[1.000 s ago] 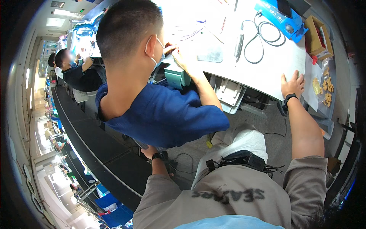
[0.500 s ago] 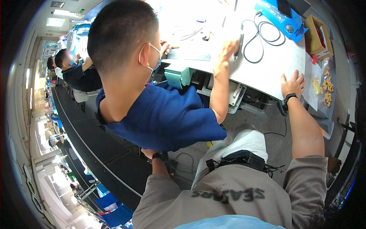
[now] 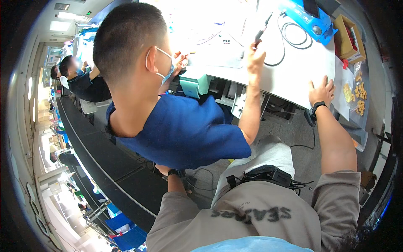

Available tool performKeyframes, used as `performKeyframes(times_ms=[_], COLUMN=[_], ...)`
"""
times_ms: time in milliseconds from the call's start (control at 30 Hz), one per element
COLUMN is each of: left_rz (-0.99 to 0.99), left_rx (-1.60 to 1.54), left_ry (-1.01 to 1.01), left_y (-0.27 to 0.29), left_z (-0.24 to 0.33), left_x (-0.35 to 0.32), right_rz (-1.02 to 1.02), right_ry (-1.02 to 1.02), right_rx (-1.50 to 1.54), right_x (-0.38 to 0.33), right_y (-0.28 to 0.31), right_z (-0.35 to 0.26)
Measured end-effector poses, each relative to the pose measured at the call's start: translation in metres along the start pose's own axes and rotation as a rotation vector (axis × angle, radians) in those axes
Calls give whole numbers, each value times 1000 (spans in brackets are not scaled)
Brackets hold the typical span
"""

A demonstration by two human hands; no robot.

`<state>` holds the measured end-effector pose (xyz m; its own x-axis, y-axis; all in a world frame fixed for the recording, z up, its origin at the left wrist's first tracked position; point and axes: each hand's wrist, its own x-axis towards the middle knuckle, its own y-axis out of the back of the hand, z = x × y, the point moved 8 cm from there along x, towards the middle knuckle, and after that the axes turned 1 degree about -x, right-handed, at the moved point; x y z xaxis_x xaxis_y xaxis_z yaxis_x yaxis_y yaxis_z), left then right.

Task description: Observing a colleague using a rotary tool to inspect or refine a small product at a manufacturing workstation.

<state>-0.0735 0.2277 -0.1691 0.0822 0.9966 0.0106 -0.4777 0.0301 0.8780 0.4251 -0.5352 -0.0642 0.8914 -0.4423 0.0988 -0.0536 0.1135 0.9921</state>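
Observation:
My right hand (image 3: 322,91) lies on the right front corner of the white worktable (image 3: 296,77), fingers spread and nothing in it. A black band circles that wrist. Down at my left side, my left hand (image 3: 162,169) is partly covered by the blue shirt (image 3: 189,132) of a masked co-worker, so its fingers do not show clearly. The co-worker's right hand (image 3: 255,61) holds up a dark pen-shaped tool (image 3: 263,29) over the table. Their other hand (image 3: 181,60) is raised by the table's front edge, close to the mask.
A blue box-shaped unit (image 3: 317,27) with a knob and a looped black cable (image 3: 284,40) stands at the back right. Beside it are an open cardboard box (image 3: 348,40) and a bag of small yellowish pieces (image 3: 360,94). A green box (image 3: 195,85) hangs below the table edge.
The co-worker's right hand has lifted the pen-shaped tool off the table, and the cable has shifted. Their head has turned slightly and their other hand shows more. My hands stay in place.

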Motion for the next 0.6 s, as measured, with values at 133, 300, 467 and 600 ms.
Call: performKeyframes(times_ms=[133,300,467,600], left_rz=[19,11,13,2], left_rx=[37,24,11,-68], left_ry=[45,151,143,165], left_y=[9,19,20,17], left_z=[5,24,25,14], left_x=[-6,-24,-24,-18], right_rz=[-10,2,-5,-6], right_ry=[4,5,7,6], right_rx=[2,-2,-1,-2], right_x=[-1,0,0,0], right_y=[2,0,-1,-2], right_z=[-3,1,0,0])
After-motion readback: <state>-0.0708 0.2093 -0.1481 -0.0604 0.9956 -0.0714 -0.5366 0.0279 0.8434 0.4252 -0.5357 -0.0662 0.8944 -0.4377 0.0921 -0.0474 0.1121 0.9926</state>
